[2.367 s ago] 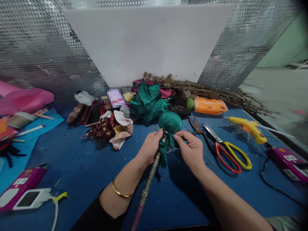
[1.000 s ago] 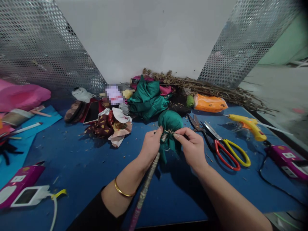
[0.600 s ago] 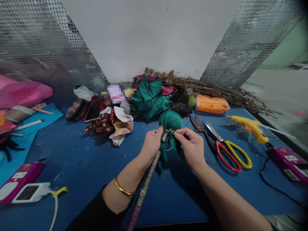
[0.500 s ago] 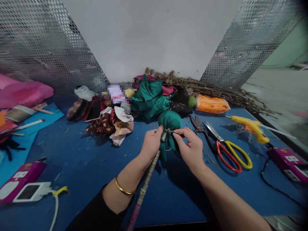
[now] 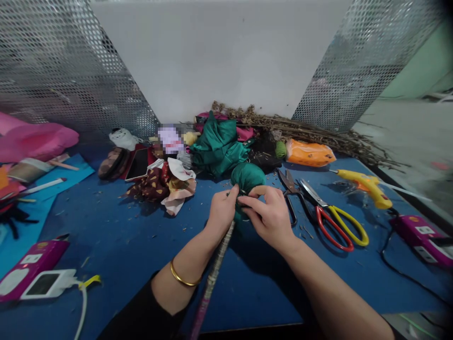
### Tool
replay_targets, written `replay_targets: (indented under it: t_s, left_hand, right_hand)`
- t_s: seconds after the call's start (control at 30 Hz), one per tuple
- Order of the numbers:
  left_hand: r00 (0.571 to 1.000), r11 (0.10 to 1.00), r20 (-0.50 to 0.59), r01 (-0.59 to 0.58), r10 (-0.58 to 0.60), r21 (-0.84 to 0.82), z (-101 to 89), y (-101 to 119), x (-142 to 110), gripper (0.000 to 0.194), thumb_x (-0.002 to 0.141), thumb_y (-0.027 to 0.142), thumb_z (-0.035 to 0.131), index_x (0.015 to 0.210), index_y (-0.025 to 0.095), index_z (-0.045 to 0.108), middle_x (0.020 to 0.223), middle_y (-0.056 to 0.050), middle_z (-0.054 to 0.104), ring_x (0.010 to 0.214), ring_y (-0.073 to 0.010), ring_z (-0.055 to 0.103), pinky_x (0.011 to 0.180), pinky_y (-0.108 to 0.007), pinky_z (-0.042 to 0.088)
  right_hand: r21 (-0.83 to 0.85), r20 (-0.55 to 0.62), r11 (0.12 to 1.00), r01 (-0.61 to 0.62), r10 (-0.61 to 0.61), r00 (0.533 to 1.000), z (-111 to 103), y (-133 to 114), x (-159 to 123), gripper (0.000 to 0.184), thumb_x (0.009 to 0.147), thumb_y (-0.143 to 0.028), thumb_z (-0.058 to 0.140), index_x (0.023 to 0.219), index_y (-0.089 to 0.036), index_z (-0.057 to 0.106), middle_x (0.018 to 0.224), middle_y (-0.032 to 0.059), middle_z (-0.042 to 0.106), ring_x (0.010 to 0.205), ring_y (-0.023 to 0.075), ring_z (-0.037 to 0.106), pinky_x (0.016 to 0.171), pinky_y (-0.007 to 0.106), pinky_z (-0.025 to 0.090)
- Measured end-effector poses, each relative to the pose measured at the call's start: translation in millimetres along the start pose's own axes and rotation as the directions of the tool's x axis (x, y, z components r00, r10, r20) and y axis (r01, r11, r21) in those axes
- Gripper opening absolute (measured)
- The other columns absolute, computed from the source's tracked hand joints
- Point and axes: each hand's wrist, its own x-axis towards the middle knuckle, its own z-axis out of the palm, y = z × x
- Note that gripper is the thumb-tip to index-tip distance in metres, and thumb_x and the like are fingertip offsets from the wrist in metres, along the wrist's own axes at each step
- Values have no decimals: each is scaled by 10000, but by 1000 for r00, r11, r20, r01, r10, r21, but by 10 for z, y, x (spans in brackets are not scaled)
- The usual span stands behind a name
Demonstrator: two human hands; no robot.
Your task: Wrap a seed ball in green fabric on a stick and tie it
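Note:
My left hand (image 5: 222,210) is closed around the upper end of a long wrapped stick (image 5: 214,274), its thumb pressed at the neck under a green cloth ball (image 5: 248,175). The stick slants down towards me, with a purple stretch at its lower end. My right hand (image 5: 271,212) is pinched at the same neck, its fingertips meeting the left thumb. Whatever lies between the right fingertips is too small and hidden to name. Green cloth ends hang below the ball, mostly covered by my hands.
Crumpled green cloth (image 5: 221,146) lies behind the ball. To the right are black-handled shears (image 5: 295,193), red-and-yellow-handled scissors (image 5: 334,222), a yellow glue gun (image 5: 366,185) and an orange packet (image 5: 309,153). Dried stalks (image 5: 300,127) line the back. Patterned cloth (image 5: 150,184) and a phone (image 5: 138,164) lie left.
My right hand has moved left, from beside the neck in against the left thumb, and now covers more of the hanging cloth. The left hand keeps its hold on the stick.

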Motion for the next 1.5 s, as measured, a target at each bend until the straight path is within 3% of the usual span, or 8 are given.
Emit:
replay_targets:
  t_s: [0.17, 0.3, 0.43, 0.53, 0.7, 0.9, 1.03, 1.5]
  left_hand:
    - [999, 999, -19, 32, -32, 6, -13, 32, 4, 485, 745, 590, 512, 519, 177, 396, 520, 36, 368, 522, -92, 313, 475, -227, 235]
    - [995, 997, -71, 64, -67, -50, -71, 54, 37, 483, 739, 589, 534, 514, 176, 425, 480, 40, 384, 482, -89, 320, 467, -228, 236]
    - [991, 996, -112, 60, -67, -64, -120, 72, 54, 477, 744, 580, 540, 513, 168, 473, 458, 37, 411, 466, -94, 343, 473, -230, 256]
    - [991, 998, -118, 51, -55, -45, -125, 81, 43, 482, 747, 583, 532, 514, 163, 494, 456, 35, 422, 466, -97, 352, 478, -232, 262]
    - [990, 998, -138, 32, -38, -48, -130, 69, 49, 493, 726, 605, 543, 509, 165, 502, 451, 33, 423, 465, -101, 357, 475, -234, 256]
    - [990, 999, -139, -8, 3, -33, -140, 14, 91, 479, 759, 574, 492, 496, 177, 436, 470, 42, 365, 487, -97, 307, 486, -235, 222]
    - [988, 996, -126, -89, 90, 16, -149, -19, 113, 474, 779, 562, 460, 502, 178, 430, 499, 34, 375, 520, -105, 309, 495, -243, 215]
    - [978, 970, -131, -133, 162, 204, -95, -48, 86, 476, 795, 524, 460, 456, 196, 394, 467, 20, 385, 495, -122, 294, 501, -269, 152]
  right_hand:
    - [80, -57, 995, -60, 65, 996, -1, -23, 4, 142, 869, -189, 543, 823, -220, 674, 854, 42, 578, 848, 180, 562, 788, 356, 386]
    - [531, -54, 814, -237, 312, 949, -122, -21, 77, 94, 842, -217, 556, 777, -216, 623, 815, 18, 568, 793, 162, 555, 733, 314, 428]
    - [796, -145, 519, -312, 663, 734, -219, 250, 129, 96, 816, -302, 568, 791, -210, 561, 692, -15, 533, 639, 135, 514, 631, 279, 419]
    - [567, -320, 647, -509, 743, 588, -217, 544, 83, 172, 784, -353, 575, 819, -185, 584, 715, 14, 556, 657, 163, 523, 650, 313, 422]
    - [-278, -299, 820, -500, 421, 856, -293, 572, 4, 192, 789, -315, 588, 912, -177, 638, 917, 115, 629, 843, 251, 551, 826, 426, 360]
    - [-99, -54, 987, -125, 120, 991, -345, -39, 264, 172, 857, -346, 558, 923, -195, 607, 903, 60, 644, 857, 201, 575, 785, 318, 387]
    - [-294, 160, 953, 76, -29, 987, -118, -198, 369, 207, 845, -299, 569, 1011, -179, 602, 968, 86, 630, 876, 229, 551, 799, 358, 349]
    - [-469, 290, 853, 229, -96, 952, 63, -29, 312, 154, 893, -148, 421, 859, -176, 569, 750, 57, 571, 694, 206, 498, 711, 355, 265]
